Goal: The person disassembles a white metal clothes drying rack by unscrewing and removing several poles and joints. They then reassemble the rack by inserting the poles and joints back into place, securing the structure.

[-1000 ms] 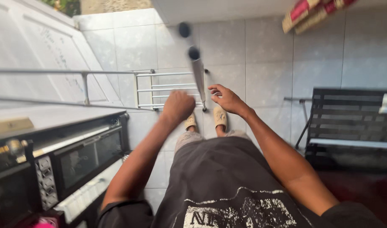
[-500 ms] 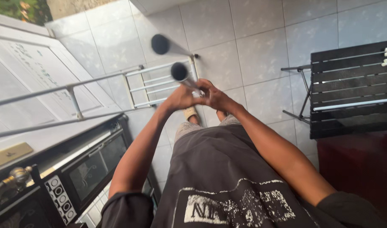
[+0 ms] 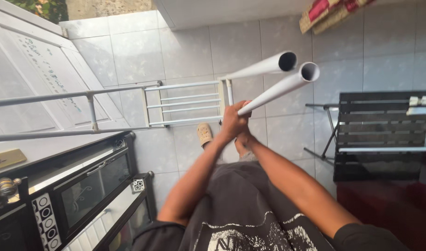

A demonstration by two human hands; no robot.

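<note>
View from above, centre frame. My left hand [image 3: 232,122] and right hand [image 3: 244,138] are clenched together around the lower ends of two white tubes [image 3: 273,79], whose open mouths point toward the upper right. Both grips are closed tight on the tubes.

Risk, as I judge it: the long free ends could swing into the white metal rack [image 3: 185,104] just left of my hands, or slip apart, since two round tubes share one grasp.

Clearance: the dark slatted bench [image 3: 382,135] bounds the right, the black cabinet [image 3: 83,195] the lower left; bare tiled floor [image 3: 185,51] lies open toward the top.
</note>
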